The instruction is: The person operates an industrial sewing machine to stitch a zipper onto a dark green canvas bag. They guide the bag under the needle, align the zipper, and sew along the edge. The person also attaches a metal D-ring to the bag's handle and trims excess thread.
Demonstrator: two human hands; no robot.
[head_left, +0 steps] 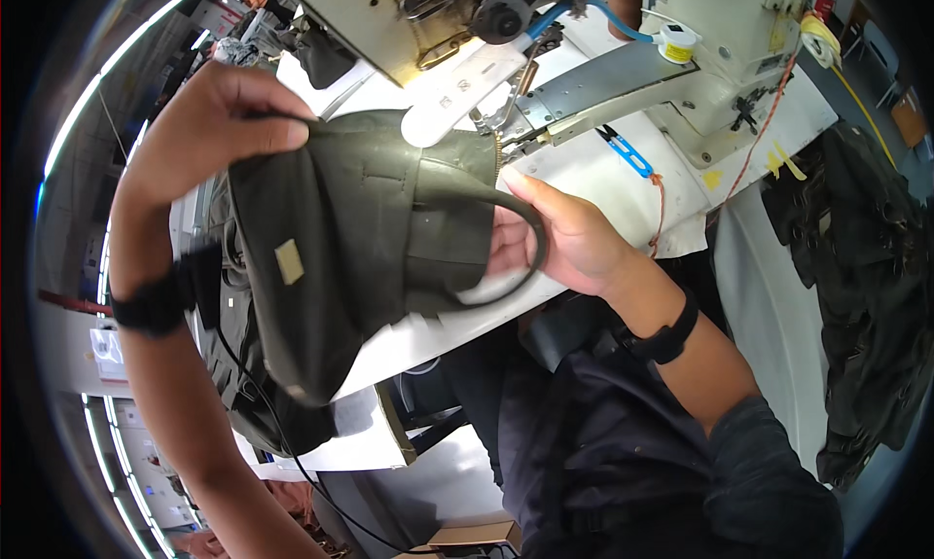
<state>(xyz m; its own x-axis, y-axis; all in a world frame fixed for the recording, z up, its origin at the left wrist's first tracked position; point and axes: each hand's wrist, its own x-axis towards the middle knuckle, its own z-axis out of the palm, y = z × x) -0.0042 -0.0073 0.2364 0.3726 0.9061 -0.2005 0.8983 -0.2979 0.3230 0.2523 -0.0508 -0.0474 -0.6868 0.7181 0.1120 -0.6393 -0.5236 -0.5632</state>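
A dark olive fabric bag (336,204) lies across the white table under the head of a sewing machine (584,102). My left hand (233,121) pinches the bag's far left edge between thumb and fingers. At its right end, my right hand (574,233) grips the edge by the zipper (499,153), thumb on top and fingers partly hidden beneath. A loop handle (538,243) of the bag curves over the right palm. The zipper end sits close to the machine's needle area. A small beige patch (289,262) shows on the bag's left panel.
Blue thread snips (628,153) lie on the table right of the bag. A white bobbin-like spool (678,41) and a brown thread cone (626,10) stand on the machine side. Dark pieces (861,267) hang at right; more dark bags (258,364) lie at left.
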